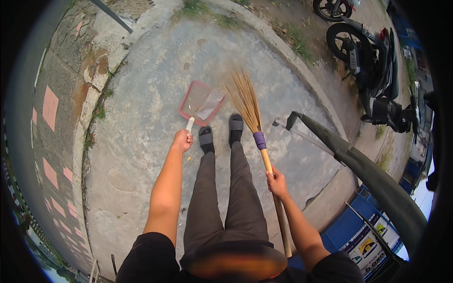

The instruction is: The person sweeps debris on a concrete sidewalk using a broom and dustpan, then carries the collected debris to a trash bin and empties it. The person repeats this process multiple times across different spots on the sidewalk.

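My left hand (183, 140) is closed around the pale handle of a pink dustpan (182, 106), held out in front of my feet. Inside the pan lie a flat, whitish translucent piece (210, 104) and a few small bits of litter. In my right hand (277, 182) is the wooden stick of a broom (245, 101), fingers wrapped round it below a purple binding. The broom's long tan bristles fan out ahead, to the right of the dustpan and apart from it. Their tips look blurred.
Grey concrete (127, 155) lies underfoot, bordered by a raised kerb (302, 70) on the right. Beyond it stands a parked black motorbike (377, 70). A dark green folded cover on a pole (354, 160) reaches in from the right, near a blue banner (358, 231). Paving with pink tiles (50, 108) runs along the left.
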Motion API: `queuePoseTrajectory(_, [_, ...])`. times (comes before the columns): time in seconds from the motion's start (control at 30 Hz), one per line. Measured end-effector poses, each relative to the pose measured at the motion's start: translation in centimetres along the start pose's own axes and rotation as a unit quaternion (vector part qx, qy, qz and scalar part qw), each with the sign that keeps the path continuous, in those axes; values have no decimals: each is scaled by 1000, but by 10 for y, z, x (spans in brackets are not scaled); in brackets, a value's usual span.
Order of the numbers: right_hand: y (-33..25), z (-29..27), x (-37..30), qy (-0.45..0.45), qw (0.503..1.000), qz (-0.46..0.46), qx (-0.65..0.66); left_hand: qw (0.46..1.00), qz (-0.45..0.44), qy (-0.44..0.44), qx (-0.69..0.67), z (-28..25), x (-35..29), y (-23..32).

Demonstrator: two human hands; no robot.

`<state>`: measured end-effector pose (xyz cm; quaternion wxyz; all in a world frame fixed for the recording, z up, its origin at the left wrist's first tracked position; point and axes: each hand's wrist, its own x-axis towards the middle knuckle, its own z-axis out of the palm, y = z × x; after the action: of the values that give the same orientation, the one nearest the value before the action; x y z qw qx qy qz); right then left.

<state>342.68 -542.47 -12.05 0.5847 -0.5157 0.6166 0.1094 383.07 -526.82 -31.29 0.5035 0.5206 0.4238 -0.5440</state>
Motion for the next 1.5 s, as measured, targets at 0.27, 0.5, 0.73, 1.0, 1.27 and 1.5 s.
queuePoseTrajectory(0.27, [-73, 14, 157, 52, 998, -23, 9, 999, 30, 22, 30, 15, 4, -18])
queuePoseTrajectory(0.5, [-30, 31, 62, -72, 991, 112, 5, 999, 21, 25, 34, 22, 2, -9])
queuePoseTrajectory(0.73, [-29, -9, 5, -49, 997, 61, 20, 999, 13, 36, 12, 12, -6, -5])
queuePoseTrajectory(1.0, [-170, 7, 215, 46, 969, -89, -224, 996, 1, 31, -79, 14, 1, -11])
queuePoseTrajectory(1.27, [-50, 3, 84, -59, 981, 47, -179, 995, -29, 42, -86, 29, 13, 0])
queuePoseTrajectory(1.5, [-42, -14, 31, -27, 995, 41, -83, 998, -1, 9, -60, 16, 8, -10])
